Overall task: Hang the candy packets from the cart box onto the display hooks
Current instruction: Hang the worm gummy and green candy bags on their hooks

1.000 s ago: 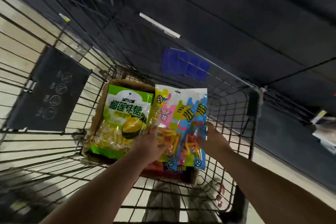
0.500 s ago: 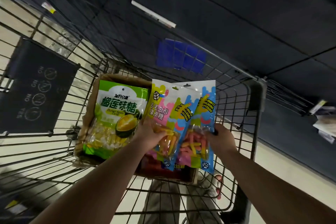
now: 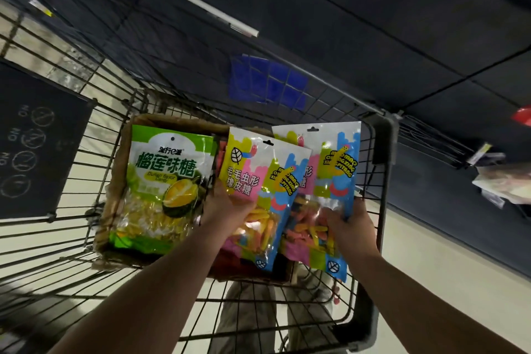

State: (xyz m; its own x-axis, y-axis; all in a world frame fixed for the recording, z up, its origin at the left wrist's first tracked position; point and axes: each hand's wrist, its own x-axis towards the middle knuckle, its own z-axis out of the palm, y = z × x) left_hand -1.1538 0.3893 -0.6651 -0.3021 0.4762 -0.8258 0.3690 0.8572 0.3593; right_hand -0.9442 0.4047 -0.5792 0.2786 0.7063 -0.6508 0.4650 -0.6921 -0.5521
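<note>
Two colourful gummy-worm candy packets are held above the cardboard cart box (image 3: 115, 181). My left hand (image 3: 227, 207) grips the left gummy packet (image 3: 258, 181) at its middle. My right hand (image 3: 352, 227) grips the right gummy packet (image 3: 330, 181) along its right edge; this packet sits behind and slightly higher than the left one. A green durian candy packet (image 3: 163, 190) lies in the box to the left. More packets lie in the box beneath the held ones, mostly hidden.
The box sits in a wire shopping cart (image 3: 382, 210) with a dark sign panel (image 3: 37, 141) on its left side. Dark shelving (image 3: 344, 23) rises beyond the cart, with packets (image 3: 505, 181) at the far right. Pale floor shows below.
The two gummy packets have separated: the right one moved right and up in my right hand, the left one stays in my left hand. The view shifted slightly.
</note>
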